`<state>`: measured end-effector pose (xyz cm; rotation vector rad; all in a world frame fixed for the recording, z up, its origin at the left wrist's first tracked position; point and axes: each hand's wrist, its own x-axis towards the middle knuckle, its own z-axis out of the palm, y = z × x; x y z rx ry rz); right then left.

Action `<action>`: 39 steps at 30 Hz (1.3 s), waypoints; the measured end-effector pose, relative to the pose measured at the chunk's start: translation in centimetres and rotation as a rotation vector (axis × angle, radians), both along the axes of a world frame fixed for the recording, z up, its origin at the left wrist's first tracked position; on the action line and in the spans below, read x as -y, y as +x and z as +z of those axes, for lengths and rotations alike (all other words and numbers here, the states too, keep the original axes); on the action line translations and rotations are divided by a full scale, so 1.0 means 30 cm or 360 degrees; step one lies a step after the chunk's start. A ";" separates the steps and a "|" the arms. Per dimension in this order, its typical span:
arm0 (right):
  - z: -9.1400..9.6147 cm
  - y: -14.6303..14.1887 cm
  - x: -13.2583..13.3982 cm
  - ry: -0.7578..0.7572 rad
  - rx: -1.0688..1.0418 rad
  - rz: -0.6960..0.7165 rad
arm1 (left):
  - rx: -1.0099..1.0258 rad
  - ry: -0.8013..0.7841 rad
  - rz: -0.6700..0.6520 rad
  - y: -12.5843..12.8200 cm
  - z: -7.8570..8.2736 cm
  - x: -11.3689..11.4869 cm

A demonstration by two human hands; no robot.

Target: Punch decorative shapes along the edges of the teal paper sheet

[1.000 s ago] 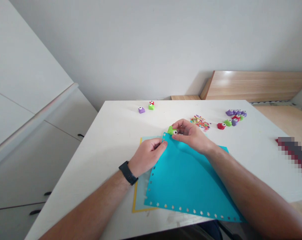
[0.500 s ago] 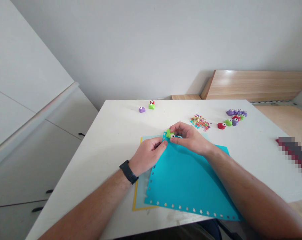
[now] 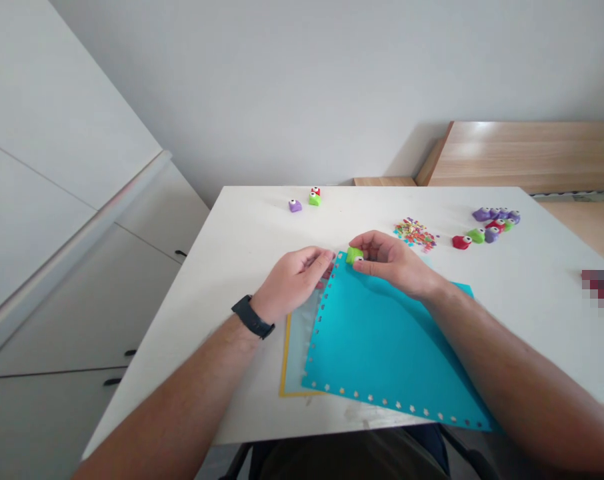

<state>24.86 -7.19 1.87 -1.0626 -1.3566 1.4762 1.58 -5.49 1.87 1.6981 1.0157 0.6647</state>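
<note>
- Smooth blue sheet (image 3: pixel 387 340), star-holed near edge.
- Rounded green punch (image 3: pixel 353 255) at its far-left corner; eye (image 3: pixel 359 259) towards tabletop's (image 3: pixel 207 287) near edge, long axis unclear.
- Right hand (image 3: pixel 395 263) clamped on punch.
- Left hand (image 3: pixel 293 277) beside sheet's left edge; grip: can't tell.

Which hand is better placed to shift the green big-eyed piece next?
Probably the right hand: it holds the green big-eyed piece at the blue sheet corner. The left hand sits by the sheet's left edge, apart from the piece.
</note>
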 end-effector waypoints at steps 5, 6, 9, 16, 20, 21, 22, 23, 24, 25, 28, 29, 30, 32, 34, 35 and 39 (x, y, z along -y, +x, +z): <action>-0.005 0.004 0.003 0.0017 0.0030 0.0006 | -0.0749 0.0654 0.0109 -0.080 0.002 -0.042; -0.005 0.005 0.003 0.0020 0.0048 0.0005 | -0.0863 0.0700 0.0079 -0.090 0.001 -0.045; -0.004 0.003 0.005 0.0030 0.0105 0.0004 | -0.1053 0.0698 -0.0017 -0.105 -0.001 -0.048; 0.001 -0.003 0.004 0.0040 0.0149 0.0002 | -0.1141 0.0602 0.0047 -0.123 -0.009 -0.060; 0.000 -0.004 0.006 0.0024 0.0141 0.0030 | -0.1175 0.0530 0.0012 -0.128 -0.002 -0.071; -0.001 -0.003 0.006 0.0020 0.0133 0.0037 | -0.1191 0.0517 0.0003 -0.127 0.001 -0.071; -0.001 -0.003 0.007 0.0016 0.0126 0.0042 | -0.1202 0.0508 -0.0006 -0.124 0.006 -0.071; -0.002 -0.003 0.007 0.0012 0.0118 0.0047 | -0.1203 0.0504 -0.0008 -0.122 0.010 -0.070; -0.002 -0.003 0.007 0.0008 0.0111 0.0050 | -0.1194 0.0504 -0.0007 -0.119 0.014 -0.069; -0.002 -0.003 0.007 0.0005 0.0106 0.0050 | -0.1175 0.0502 -0.0004 -0.116 0.018 -0.068; -0.001 -0.004 0.007 0.0006 0.0110 0.0048 | -0.1083 0.0448 0.0022 -0.114 0.031 -0.064; 0.000 -0.004 0.008 0.0008 0.0116 0.0045 | -0.1048 0.0409 0.0029 -0.114 0.035 -0.064; 0.000 -0.004 0.008 0.0011 0.0124 0.0045 | -0.1014 0.0375 0.0031 -0.116 0.039 -0.064; -0.002 -0.003 0.008 0.0021 0.0142 0.0043 | -0.0977 0.0351 0.0029 -0.119 0.045 -0.065; -0.004 -0.002 0.008 0.0033 0.0154 0.0044 | -0.0956 0.0355 0.0026 -0.122 0.045 -0.066; -0.005 -0.001 0.008 0.0036 0.0155 0.0047 | -0.0938 0.0355 0.0029 -0.124 0.043 -0.066; -0.007 -0.001 0.007 0.0043 0.0163 0.0047 | -0.0799 0.0297 0.0074 -0.126 0.031 -0.066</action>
